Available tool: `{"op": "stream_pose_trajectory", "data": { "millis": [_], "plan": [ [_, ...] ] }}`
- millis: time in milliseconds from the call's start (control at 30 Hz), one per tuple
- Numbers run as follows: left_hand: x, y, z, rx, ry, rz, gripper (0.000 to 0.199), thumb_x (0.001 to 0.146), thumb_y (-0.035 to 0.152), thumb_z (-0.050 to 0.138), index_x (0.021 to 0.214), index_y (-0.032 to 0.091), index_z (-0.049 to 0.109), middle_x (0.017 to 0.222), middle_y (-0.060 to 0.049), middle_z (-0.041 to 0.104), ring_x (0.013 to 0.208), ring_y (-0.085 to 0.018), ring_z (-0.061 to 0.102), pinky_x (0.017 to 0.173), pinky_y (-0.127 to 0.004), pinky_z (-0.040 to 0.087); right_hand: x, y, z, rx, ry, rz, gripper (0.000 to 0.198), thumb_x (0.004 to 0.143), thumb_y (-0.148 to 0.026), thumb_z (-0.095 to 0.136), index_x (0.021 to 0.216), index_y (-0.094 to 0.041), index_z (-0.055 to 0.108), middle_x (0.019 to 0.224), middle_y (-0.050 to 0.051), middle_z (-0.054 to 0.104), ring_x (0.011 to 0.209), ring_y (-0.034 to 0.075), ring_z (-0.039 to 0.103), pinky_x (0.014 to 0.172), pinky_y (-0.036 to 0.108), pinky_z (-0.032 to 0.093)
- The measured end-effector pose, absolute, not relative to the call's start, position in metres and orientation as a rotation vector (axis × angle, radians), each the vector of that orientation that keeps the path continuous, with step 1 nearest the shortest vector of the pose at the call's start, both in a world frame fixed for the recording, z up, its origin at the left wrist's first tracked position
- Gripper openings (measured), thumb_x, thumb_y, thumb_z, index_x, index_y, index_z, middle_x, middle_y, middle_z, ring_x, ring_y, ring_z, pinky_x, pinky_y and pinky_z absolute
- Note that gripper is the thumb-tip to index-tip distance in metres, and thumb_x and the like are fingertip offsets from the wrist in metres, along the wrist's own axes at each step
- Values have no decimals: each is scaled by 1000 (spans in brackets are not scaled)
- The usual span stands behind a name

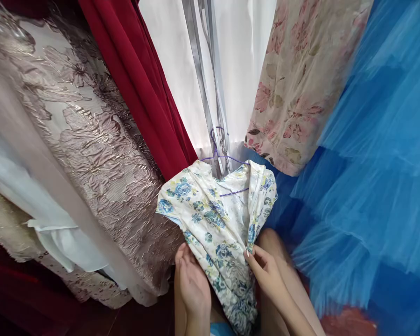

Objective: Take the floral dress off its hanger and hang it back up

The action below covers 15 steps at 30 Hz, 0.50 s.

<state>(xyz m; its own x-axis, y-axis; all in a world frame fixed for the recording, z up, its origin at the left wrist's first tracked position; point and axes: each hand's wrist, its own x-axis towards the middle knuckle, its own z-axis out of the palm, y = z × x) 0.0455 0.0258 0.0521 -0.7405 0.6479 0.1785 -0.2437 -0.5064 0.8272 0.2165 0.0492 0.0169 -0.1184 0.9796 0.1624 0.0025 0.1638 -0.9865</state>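
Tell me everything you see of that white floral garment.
The white, blue-flowered cloth garment has short sleeves and a deep neck opening. Mid-view, it looks soft and creased, narrowing downward. A thin purple hanger sits inside its shoulders, the lower bar showing through the opening. The right hand pinches the opening's lower end; the cupped left hand is at the opposite side edge.

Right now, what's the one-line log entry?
floral garment: on purple hanger | right hand: pinching its front | left hand: cupped at its side
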Motion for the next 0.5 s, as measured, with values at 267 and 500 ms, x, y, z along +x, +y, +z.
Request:
{"op": "stream_pose_trajectory", "data": {
  "millis": [267,500],
  "plan": [
    [74,8,59,1451,1411,1452,24,89,36,65,106,20,66,101,-8,68,95,-22,64,85,-31,51,217,38,27,-1006,-1563,1166,34,94,-39,55,70,-19,41,66,-3,39,65,14,38,60,25,30],
    [88,15,41,1512,1472,1268,21,95,37,54,89,19,63,86,-6,69,82,-21,66,76,-31,51,220,38,33,-977,-1608,1209,30,94,-36,55,72,-19,44,68,-3,41,65,14,37,60,26,31]
  ]
}}
